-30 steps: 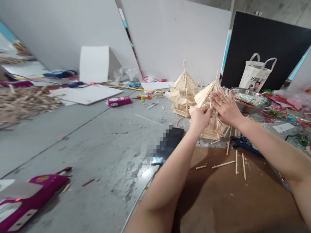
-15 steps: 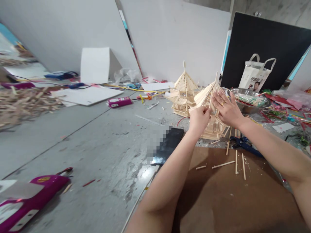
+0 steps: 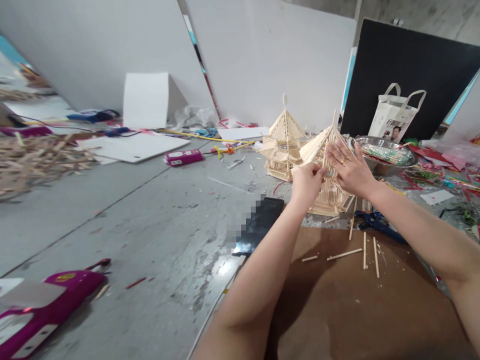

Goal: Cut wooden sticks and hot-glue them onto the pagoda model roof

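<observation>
A model pavilion point(image 3: 330, 196) built of thin pale wooden sticks stands at the far edge of the brown board, with a pointed roof. My left hand point(image 3: 307, 185) is closed at the roof's lower edge, thumb and fingers pinched around the stick ends there; the exact contact is partly hidden. Fingers stretched and fairly flat, my right hand point(image 3: 348, 167) lies against the roof's right side, with a ring on one finger. Just behind and left is a second, similar stick pavilion point(image 3: 285, 142) with a loop-shaped top.
Loose sticks point(image 3: 345, 254) lie on the brown board point(image 3: 360, 310), near blue-handled pliers point(image 3: 378, 225). A black phone point(image 3: 262, 225) rests left of my forearm. A metal bowl point(image 3: 412, 159) stands behind my right hand. Magenta devices point(image 3: 56, 300) and a stick pile point(image 3: 41, 160) are leftward.
</observation>
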Tool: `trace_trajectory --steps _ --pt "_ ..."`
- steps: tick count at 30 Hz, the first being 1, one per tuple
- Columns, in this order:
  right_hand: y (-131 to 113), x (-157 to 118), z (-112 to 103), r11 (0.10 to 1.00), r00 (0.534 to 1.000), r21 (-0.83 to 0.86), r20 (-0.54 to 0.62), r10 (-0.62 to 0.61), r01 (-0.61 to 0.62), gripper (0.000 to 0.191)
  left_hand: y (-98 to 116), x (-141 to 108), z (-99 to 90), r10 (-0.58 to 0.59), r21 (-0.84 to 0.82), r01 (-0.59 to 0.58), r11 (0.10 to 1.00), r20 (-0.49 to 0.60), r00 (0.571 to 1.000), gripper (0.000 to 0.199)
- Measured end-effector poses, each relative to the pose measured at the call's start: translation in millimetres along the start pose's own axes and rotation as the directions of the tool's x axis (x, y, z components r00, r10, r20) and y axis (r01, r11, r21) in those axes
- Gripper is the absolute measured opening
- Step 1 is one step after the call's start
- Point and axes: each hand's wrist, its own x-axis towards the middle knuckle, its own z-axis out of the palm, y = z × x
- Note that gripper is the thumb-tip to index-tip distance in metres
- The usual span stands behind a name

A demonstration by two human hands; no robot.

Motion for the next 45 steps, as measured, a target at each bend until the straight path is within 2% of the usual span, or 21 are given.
trace_trajectory --steps 12,20,27,30,37,45 --pt "0 0 4 1.0 0.999 -0.006 -0.016 -0.03 0.03 0.075 5 0 -2.3 -0.069 -0.096 0.072 0.993 0.034 0.997 0.021" --pt "0 1 2 0.997 0.998 -0.055 0.017 -0.058 0.059 0.077 1 1 -1.7 -0.024 -0.074 0.025 0.997 0.013 1.0 0.023" --pt "-3 3 -1 0.995 0.997 -0.065 0.041 -0.068 0.07 0.072 1 1 -1.0 -0.031 -0.114 0.034 0.993 0.029 0.999 0.023" --pt "-3 3 -2 0.996 0.997 -0.063 0.038 -0.068 0.07 0.073 2 1 -0.2 -0.064 -0.16 0.07 0.985 0.046 0.997 0.022" --pt "-3 3 -2 0.995 0.997 -0.069 0.049 -0.064 0.068 0.066 -4 1 5.4 -0.155 -0.34 0.211 0.916 0.184 0.971 0.025" --pt "-2 2 0 0.996 0.997 -0.064 0.054 -0.053 0.057 0.063 -3 0 7.1 -0.216 -0.446 0.291 0.846 0.21 0.953 0.025"
